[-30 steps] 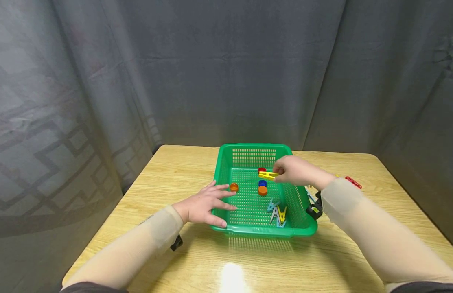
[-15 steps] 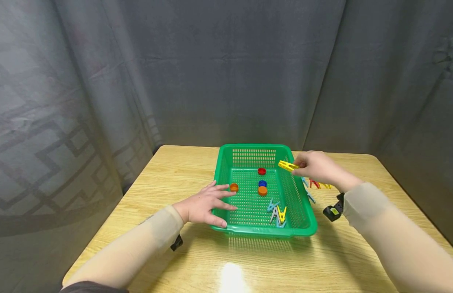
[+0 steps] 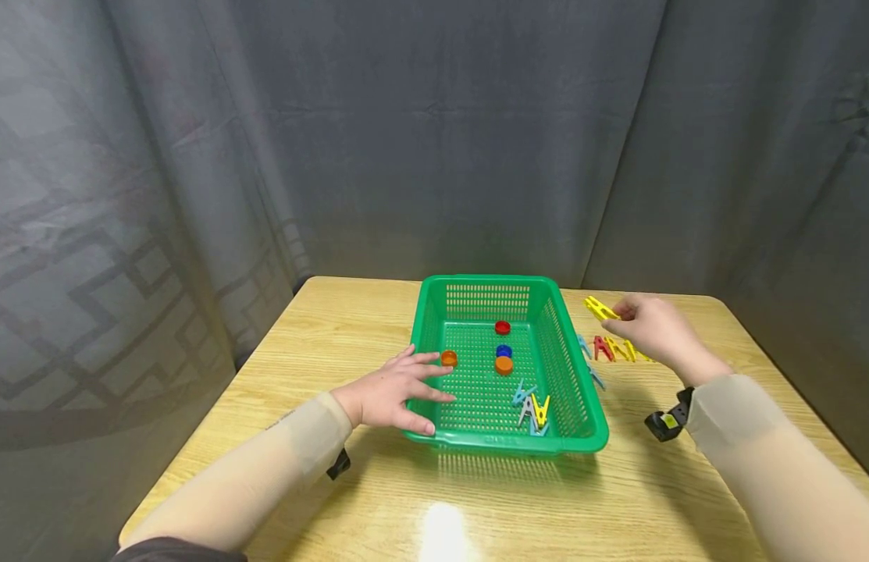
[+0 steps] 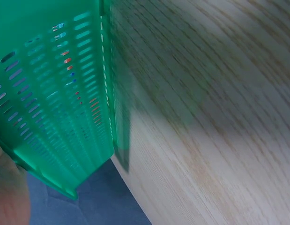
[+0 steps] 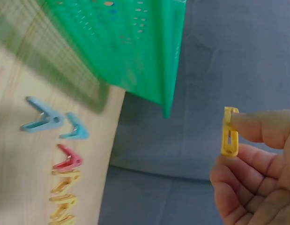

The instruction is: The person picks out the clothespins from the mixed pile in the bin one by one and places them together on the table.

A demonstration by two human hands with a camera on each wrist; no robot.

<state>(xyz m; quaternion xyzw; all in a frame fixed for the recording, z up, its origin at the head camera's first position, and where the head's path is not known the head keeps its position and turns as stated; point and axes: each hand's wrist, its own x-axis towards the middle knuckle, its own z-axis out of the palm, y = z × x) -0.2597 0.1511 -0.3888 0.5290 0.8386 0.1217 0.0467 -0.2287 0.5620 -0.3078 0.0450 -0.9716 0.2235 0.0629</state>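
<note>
My right hand (image 3: 655, 332) pinches a yellow clothespin (image 3: 600, 308) between thumb and fingers, raised over the table on the right of the green basket (image 3: 518, 443). In the right wrist view that clothespin (image 5: 230, 133) stands between the thumb and a curled finger. Spread fingers of my left hand (image 3: 395, 393) reach over the basket's left rim; the wrist views hide most of that hand. A row of clothespins lies outside the basket's right wall: light blue (image 5: 44, 116), red (image 3: 603, 348) and several yellow ones (image 3: 617, 349).
Inside the basket are an orange cap (image 3: 503, 365), a blue cap (image 3: 503, 351), a red cap (image 3: 502, 328) and another orange cap (image 3: 449, 358). Light blue, grey (image 3: 526, 410) and yellow clothespins (image 3: 541, 410) cluster near its front right corner. A grey curtain (image 3: 434, 156) hangs behind the table.
My right hand has moved from over the basket, across its right rim, to above the table on the right, carrying the yellow clothespin. The left hand has stayed in place.
</note>
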